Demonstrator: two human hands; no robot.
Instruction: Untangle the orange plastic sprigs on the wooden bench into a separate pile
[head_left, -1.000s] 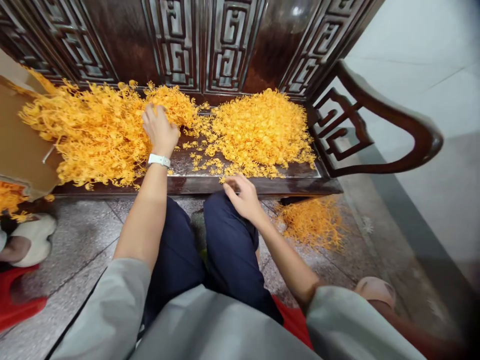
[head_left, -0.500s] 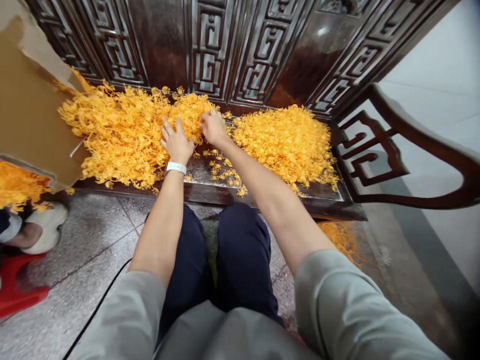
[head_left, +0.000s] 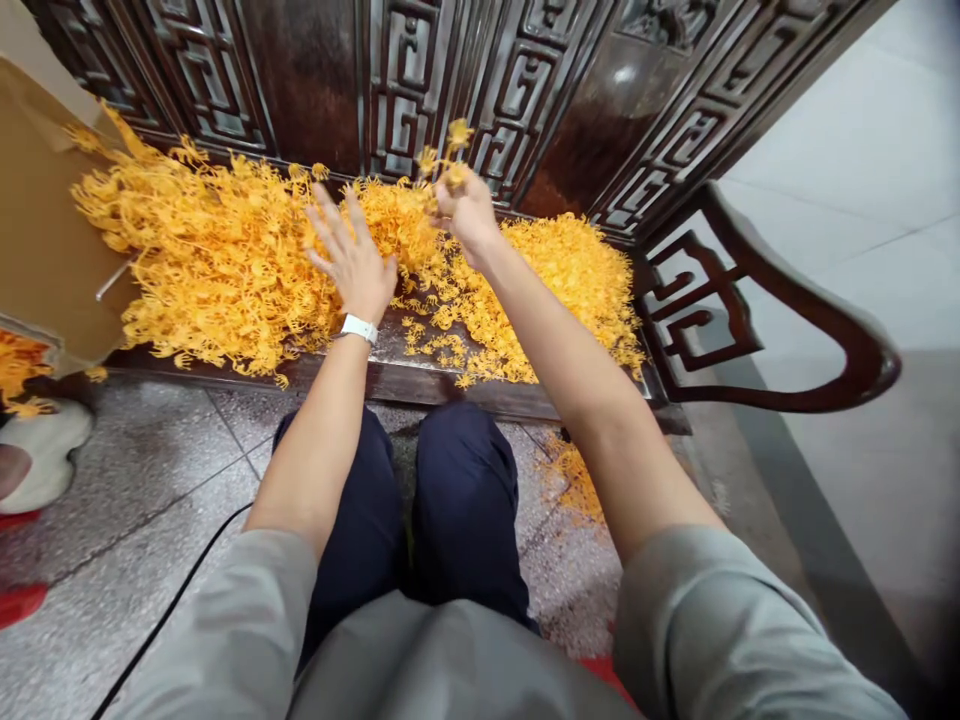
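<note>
Two heaps of small yellow-orange plastic pieces lie on a dark wooden bench (head_left: 480, 395). My left hand (head_left: 356, 255), with a white band at the wrist, is spread open over the right part of the left heap (head_left: 217, 260). Between the heaps and raised in front of the carved backrest, my right hand (head_left: 469, 215) is closed on a few yellow pieces (head_left: 459, 135) that stick up above its fingers. The right heap (head_left: 570, 280) lies beyond and beside my right forearm. Loose pieces are scattered on the bench between the two heaps.
A cardboard box (head_left: 45, 200) stands at the left, with orange pieces (head_left: 22, 365) below it. Another person's shoe (head_left: 52, 455) is near a red stool. The carved armrest (head_left: 825, 385) curves out at the right. More orange pieces (head_left: 577, 480) lie on the floor.
My right hand has lifted off the bench, up and to the right, with a few pieces in it. My left hand has spread its fingers wider. More pieces lie between the heaps.
</note>
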